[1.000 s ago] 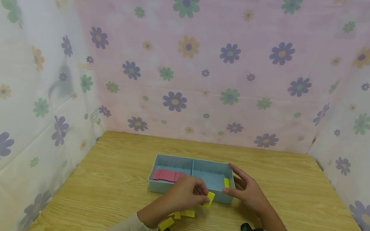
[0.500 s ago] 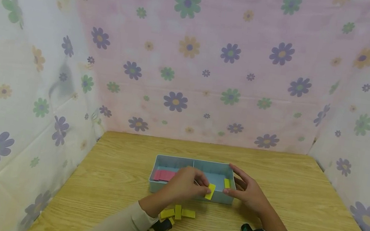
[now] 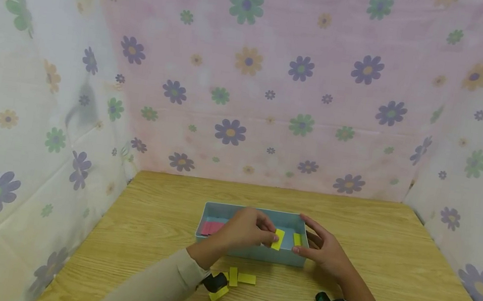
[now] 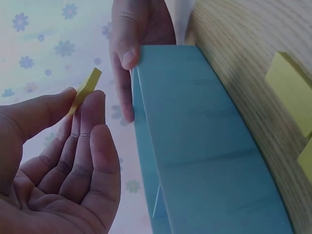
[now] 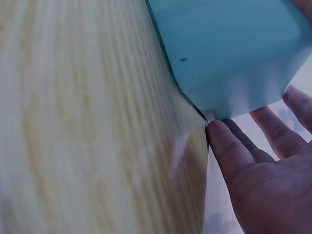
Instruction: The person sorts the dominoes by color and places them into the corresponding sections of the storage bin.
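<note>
My left hand (image 3: 246, 230) pinches a small yellow rectangular tile (image 3: 277, 239) between thumb and fingers, over the front wall of a light-blue two-compartment box (image 3: 264, 254). The left wrist view shows this thin tile (image 4: 87, 89) tilted at the fingertips, the other fingers loosely bent below. At the box's right end, my right hand (image 3: 324, 253) grips it, thumb at the front rim and a finger at the back corner. Another yellow tile (image 3: 297, 239) lies inside the right compartment. Pink tiles (image 3: 212, 228) lie in the left one, partly hidden by my left hand.
Several loose yellow tiles (image 3: 246, 279) lie on the wooden table (image 3: 157, 231) in front of the box, some partly behind the left wrist camera (image 3: 216, 283). Flowered cloth (image 3: 274, 73) stands at the back and both sides.
My left hand has moved up and away from me, carrying the yellow tile from in front of the box to over its front wall. My right hand stays at the box's end.
</note>
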{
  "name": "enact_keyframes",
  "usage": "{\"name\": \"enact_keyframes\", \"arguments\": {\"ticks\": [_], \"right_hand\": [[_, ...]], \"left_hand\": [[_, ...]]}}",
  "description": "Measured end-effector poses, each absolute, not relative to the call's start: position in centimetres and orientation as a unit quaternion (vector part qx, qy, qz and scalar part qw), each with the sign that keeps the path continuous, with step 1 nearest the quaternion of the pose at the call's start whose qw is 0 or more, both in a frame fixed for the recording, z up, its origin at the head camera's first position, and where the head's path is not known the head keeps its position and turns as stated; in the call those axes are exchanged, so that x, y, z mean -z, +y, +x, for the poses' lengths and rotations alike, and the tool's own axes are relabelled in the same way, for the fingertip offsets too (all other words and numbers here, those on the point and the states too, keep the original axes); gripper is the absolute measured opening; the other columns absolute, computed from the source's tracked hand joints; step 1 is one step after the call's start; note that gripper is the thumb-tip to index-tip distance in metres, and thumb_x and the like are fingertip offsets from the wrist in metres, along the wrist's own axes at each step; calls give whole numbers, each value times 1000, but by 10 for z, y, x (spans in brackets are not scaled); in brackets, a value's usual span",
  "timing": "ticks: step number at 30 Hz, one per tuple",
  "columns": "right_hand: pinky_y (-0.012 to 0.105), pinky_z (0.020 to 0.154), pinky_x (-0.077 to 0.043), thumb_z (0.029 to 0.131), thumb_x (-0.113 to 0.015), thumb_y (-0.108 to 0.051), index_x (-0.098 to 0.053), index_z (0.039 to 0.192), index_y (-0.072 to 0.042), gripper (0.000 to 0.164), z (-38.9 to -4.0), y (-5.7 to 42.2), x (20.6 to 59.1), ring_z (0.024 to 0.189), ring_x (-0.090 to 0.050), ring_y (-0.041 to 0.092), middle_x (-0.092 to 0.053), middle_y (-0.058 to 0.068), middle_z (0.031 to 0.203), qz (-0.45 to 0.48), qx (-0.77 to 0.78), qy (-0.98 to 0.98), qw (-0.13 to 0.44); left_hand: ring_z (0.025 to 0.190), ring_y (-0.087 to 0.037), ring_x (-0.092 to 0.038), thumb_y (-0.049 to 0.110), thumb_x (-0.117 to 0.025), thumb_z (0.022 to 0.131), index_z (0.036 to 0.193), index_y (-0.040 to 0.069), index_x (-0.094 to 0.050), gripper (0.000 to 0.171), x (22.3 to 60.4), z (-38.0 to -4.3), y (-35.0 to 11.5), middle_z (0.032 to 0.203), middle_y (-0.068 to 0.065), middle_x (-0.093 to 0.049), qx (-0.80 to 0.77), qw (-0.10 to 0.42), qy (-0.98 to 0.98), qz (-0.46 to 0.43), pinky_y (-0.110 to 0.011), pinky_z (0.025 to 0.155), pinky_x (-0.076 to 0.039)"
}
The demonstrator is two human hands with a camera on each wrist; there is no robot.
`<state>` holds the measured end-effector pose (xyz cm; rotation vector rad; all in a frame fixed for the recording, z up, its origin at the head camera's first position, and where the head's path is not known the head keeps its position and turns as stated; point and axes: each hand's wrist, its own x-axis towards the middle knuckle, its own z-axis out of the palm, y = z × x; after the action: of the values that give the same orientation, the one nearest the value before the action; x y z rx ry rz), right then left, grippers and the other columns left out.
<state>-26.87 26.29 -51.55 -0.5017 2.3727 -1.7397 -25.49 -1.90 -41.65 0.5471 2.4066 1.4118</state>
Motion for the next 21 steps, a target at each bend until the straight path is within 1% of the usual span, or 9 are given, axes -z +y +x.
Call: {"name": "enact_keyframes", "arguments": {"ticks": [3, 7, 10, 14, 17, 21], "right_hand": [[68, 115, -36, 92, -81, -27, -27, 165, -31, 90, -269, 263, 515, 153, -25, 50, -16, 8, 174, -167, 581, 793, 78], [68, 114, -36, 93, -80, -26, -26, 166, -25, 91, -270, 263, 516, 152, -24, 52, -15, 11, 174, -175, 578, 794, 74], [68, 114, -37, 93, -80, -26, -26, 166, -25, 91, -271, 263, 517, 152, -25, 52, -15, 11, 174, -175, 577, 794, 74], [67, 115, -37, 92, -81, -27, -27, 165, -28, 91, -270, 264, 516, 153, -26, 50, -17, 8, 173, -169, 579, 794, 76], [67, 115, -36, 92, -81, -27, -27, 165, -28, 91, -269, 264, 515, 153, -27, 49, -18, 5, 173, -169, 581, 792, 75], [68, 115, -35, 93, -80, -25, -27, 166, -28, 91, -268, 264, 515, 153, -26, 50, -18, 4, 173, -176, 586, 788, 75]], "left_hand": [[88, -30, -76, 26, -80, 93, 94, 15, -78, 11, 413, -259, -17, 81, 3, -76, -491, 155, 836, 189, -46, 78, -63], [87, -30, -77, 26, -81, 92, 93, 14, -79, 12, 411, -265, -15, 79, 2, -77, -494, 158, 835, 181, -46, 78, -63], [88, -30, -77, 25, -82, 92, 93, 14, -79, 12, 411, -269, -12, 80, 1, -77, -502, 160, 832, 171, -47, 79, -64], [85, -26, -77, 24, -81, 92, 94, 14, -79, 10, 411, -274, -8, 81, 0, -78, -512, 164, 828, 161, -49, 82, -63], [79, -20, -76, 23, -82, 91, 92, 15, -80, 9, 410, -277, -6, 80, -1, -78, -515, 167, 826, 156, -47, 81, -63], [75, -17, -75, 22, -82, 91, 88, 14, -81, 9, 409, -281, -2, 79, -2, -78, -512, 171, 828, 150, -42, 76, -64]]}}
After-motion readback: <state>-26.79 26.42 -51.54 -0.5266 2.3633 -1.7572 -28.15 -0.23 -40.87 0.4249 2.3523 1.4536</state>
